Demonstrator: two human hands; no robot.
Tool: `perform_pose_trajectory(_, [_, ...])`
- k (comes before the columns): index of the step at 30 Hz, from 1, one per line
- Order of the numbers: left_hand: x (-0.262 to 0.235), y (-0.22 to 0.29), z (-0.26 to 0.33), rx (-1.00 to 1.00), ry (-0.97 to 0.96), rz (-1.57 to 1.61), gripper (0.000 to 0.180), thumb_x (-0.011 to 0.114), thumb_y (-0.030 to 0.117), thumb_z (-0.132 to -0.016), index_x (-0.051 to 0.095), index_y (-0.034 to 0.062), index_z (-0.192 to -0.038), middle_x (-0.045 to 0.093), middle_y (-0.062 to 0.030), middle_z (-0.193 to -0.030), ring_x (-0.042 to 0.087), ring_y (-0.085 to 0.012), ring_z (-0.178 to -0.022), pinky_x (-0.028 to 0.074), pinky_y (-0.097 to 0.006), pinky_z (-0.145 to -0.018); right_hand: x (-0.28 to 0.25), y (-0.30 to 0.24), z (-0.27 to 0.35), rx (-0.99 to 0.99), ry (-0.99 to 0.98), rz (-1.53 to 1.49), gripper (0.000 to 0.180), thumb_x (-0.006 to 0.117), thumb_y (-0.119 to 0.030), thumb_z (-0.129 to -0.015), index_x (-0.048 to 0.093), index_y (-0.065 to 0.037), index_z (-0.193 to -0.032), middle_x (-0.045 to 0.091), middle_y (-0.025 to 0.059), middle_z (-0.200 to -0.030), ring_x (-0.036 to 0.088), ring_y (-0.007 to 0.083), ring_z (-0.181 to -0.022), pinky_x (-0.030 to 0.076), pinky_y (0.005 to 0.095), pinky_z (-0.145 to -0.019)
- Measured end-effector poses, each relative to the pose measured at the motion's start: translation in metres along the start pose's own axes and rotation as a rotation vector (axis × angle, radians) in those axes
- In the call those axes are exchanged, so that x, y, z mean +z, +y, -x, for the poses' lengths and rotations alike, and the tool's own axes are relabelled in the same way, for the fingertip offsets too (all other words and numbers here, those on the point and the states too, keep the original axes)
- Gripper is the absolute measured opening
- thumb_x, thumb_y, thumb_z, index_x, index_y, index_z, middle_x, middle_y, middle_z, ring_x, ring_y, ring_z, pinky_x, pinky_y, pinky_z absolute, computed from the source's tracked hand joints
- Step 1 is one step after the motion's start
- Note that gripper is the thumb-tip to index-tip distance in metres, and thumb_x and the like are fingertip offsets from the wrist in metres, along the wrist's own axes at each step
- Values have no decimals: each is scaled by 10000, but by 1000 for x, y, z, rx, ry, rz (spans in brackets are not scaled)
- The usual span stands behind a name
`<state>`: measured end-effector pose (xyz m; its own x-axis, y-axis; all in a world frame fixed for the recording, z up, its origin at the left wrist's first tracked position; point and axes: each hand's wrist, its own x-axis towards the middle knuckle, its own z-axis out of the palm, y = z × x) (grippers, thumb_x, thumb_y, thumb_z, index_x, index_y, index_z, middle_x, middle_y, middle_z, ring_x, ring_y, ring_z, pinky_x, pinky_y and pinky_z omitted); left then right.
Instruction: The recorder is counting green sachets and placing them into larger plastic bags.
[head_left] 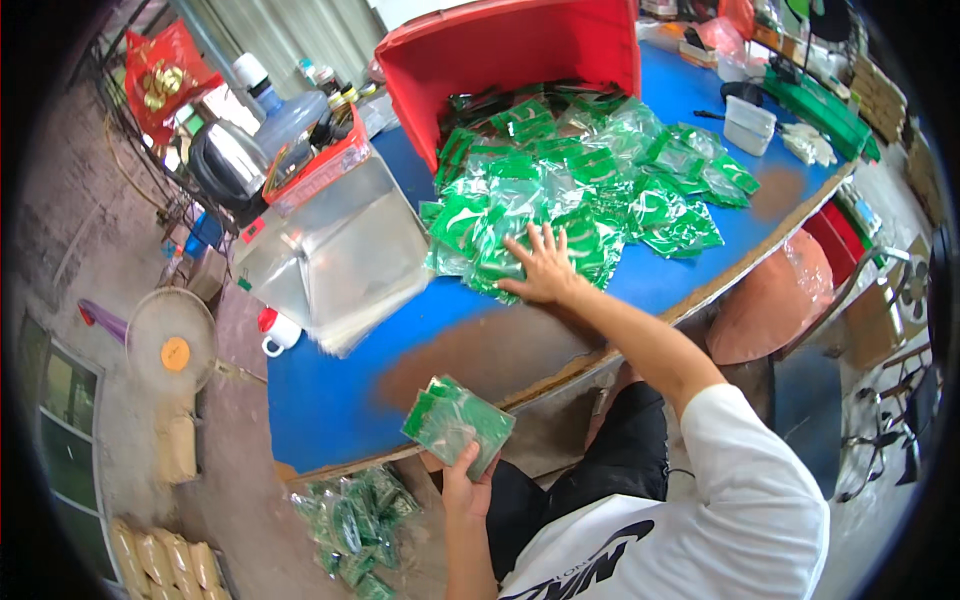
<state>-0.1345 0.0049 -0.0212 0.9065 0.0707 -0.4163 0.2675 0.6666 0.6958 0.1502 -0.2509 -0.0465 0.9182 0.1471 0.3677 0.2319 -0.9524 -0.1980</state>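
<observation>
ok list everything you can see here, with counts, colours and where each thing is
green packets: many, clear with green print, heaped on the table, spilling from the crate
stack of packets: one, green, at the near table edge
table: one, blue with worn brown patches, centre
crate: one, red, tipped on its side at the far end
clear bags: one stack, transparent, left part of the table
small tub: one, translucent white, far right of the table
packets on floor: one pile, green, below the near edge
fan: one, pale, on the floor at left
left hand: holds the stack of packets
right hand: spread flat on the green packets
</observation>
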Motion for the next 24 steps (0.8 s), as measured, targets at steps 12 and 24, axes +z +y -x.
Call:
perform_pose_trajectory(12, [-54, -12, -3, -87, -223, 261, 505, 710, 10, -837, 524, 34, -1306, 612, -78, -1261, 608, -250, -1165, 493, -420, -1019, -81, -73, 135, -345, -92, -112, 933, 548, -750, -830, 448, -69, -1460, 360, 259, -1514, 263, 515, -1416, 192, 684, -1129])
perform_pose_trajectory(24, [-34, -18, 11, -36, -33, 245, 535, 673, 42, -874, 475, 53, -1371, 593, -118, -1315, 582, -334, -1209, 474, -530, -1061, -72, -69, 84, -530, -70, -243, 776, 662, -543, -866, 457, -44, -1423, 417, 230, -1496, 387, 397, -1392, 307, 529, -1135])
